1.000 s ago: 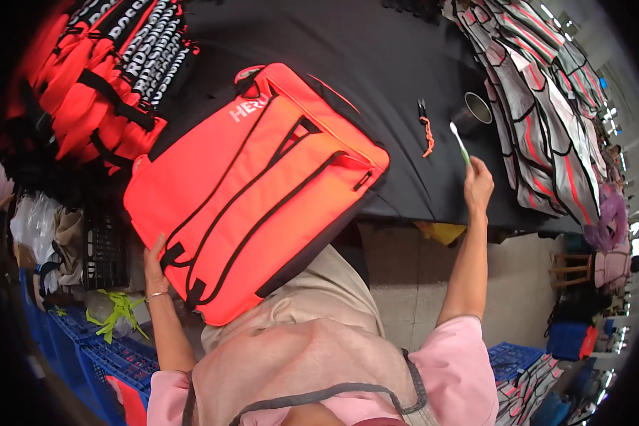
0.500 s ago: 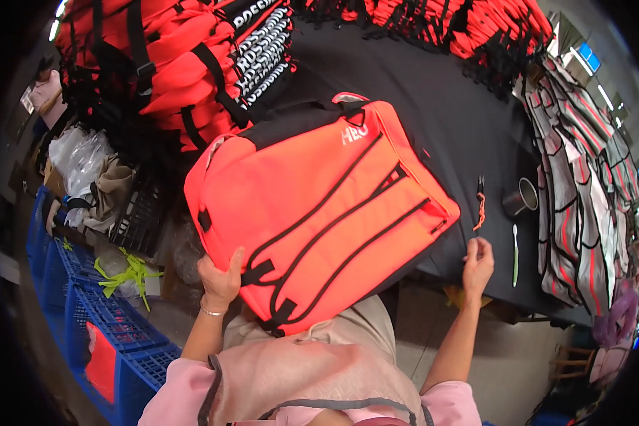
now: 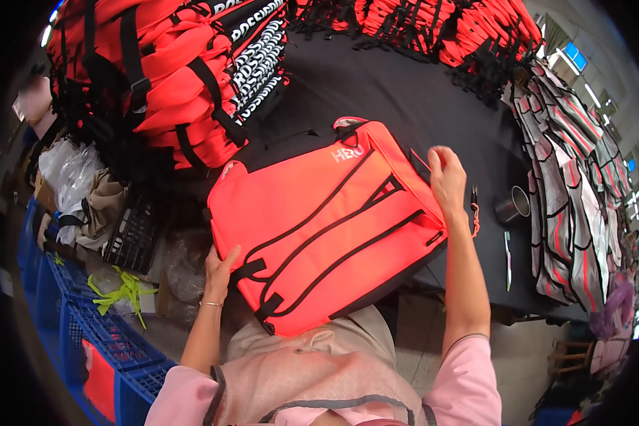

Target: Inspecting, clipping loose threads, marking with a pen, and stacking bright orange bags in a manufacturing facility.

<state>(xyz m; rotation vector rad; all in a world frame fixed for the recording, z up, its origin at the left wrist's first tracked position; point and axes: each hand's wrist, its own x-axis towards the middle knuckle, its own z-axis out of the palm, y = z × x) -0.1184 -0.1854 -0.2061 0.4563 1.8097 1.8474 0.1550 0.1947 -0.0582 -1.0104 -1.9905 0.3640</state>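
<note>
A flat bright orange bag [image 3: 319, 220] with black straps lies on the black table [image 3: 405, 99], its near end hanging over the edge toward me. My left hand [image 3: 220, 273] grips the bag's near left edge. My right hand [image 3: 447, 177] rests on the bag's far right edge, fingers pinched on a thin orange thread there.
A stack of orange and black bags [image 3: 184, 85] sits at the back left, more orange items [image 3: 440, 28] along the back. Grey and red pieces [image 3: 575, 206] lie at the right. A metal cup [image 3: 512, 207], small snips [image 3: 474, 209] and a pen [image 3: 508, 248] lie near my right hand. Blue crates [image 3: 85, 334] stand at the lower left.
My right hand put down the pen and moved left onto the bag's right edge. The bag slid farther onto the table while my left hand kept hold.
</note>
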